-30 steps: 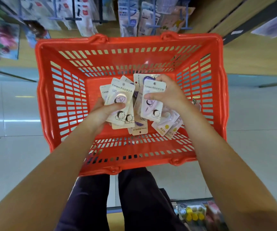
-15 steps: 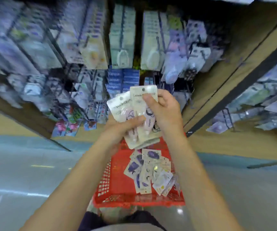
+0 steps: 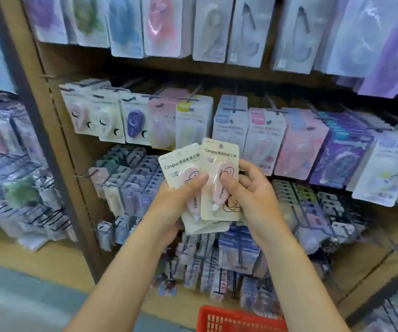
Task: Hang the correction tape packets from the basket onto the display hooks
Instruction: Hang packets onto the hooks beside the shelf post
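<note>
Before the display hooks (image 3: 194, 98), both hands grip overlapping correction tape packets (image 3: 219, 164).

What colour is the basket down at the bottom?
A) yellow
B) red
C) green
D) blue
B: the basket under the arms is red, while the left hand and right hand hold packets up at the hooks.

Packets (image 3: 219, 185) sit between both hands, before the hooks (image 3: 194, 98), above the basket (image 3: 238, 319).
</note>
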`<state>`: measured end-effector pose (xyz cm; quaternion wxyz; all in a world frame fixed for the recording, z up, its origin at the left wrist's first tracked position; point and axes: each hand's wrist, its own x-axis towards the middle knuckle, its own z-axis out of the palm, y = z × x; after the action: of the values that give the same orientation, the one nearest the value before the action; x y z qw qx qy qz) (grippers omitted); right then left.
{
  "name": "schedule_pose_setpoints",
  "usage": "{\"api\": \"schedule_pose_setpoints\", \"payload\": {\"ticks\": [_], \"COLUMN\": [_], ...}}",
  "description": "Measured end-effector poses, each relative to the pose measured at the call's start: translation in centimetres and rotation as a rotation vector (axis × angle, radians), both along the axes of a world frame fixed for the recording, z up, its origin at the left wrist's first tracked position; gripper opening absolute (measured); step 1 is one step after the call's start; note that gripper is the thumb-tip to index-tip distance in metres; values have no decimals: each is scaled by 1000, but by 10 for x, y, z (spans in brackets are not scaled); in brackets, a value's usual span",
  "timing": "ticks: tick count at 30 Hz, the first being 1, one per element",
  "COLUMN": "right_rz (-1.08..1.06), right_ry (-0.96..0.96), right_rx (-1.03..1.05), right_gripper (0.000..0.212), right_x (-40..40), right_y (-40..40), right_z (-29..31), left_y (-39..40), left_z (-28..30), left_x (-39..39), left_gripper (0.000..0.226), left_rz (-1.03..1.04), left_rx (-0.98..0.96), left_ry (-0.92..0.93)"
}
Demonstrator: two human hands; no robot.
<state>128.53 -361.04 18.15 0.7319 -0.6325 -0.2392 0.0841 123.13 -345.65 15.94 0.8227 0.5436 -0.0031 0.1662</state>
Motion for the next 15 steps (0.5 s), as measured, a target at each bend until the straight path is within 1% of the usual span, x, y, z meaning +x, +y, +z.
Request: {"api": "schedule_pose_setpoints", "payload": {"ticks": [3, 7, 10, 15], "right_rz": [-2, -56, -59, -70], "right_ry": [-1, -47, -147, -297], "right_rx": [28, 12, -19, -148], "right_gripper": [41, 44, 36, 38], "right_x": [-5, -8, -4, 6], "right_y": [61, 154, 222, 321], "right_z": [8, 9, 10, 13], "left_y": [60, 155, 230, 326], "left_z": [4, 5, 2, -9], "left_x": [-5, -7, -11, -17], "left_gripper": [52, 50, 49, 35], "left_rz": [23, 96, 201, 324], "left_rx": [-34, -99, -139, -121], "left_ry": [-12, -15, -50, -92]}}
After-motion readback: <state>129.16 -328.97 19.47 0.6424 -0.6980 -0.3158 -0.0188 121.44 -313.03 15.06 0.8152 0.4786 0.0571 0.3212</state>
